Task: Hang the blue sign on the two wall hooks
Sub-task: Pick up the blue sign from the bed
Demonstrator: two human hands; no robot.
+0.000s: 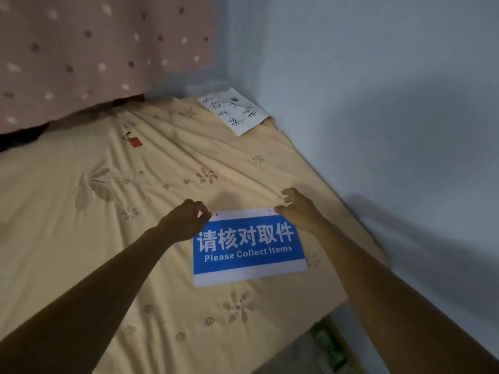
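Note:
The blue sign [248, 247] has white bands at its top and bottom edges and white lettering that reads "Please Collect Items". It lies flat on a yellow flowered bedsheet [113, 211]. My left hand [186, 220] pinches the sign's top left corner. My right hand [294, 209] pinches its top right corner. Two small holes show along the top white band between my hands. No wall hooks are in view.
A pale blue wall [378, 103] runs along the right side of the bed. A white paper with handwriting [235, 110] lies at the bed's far corner. A pink dotted curtain [94, 49] hangs behind. A small red tag [135, 142] rests on the sheet.

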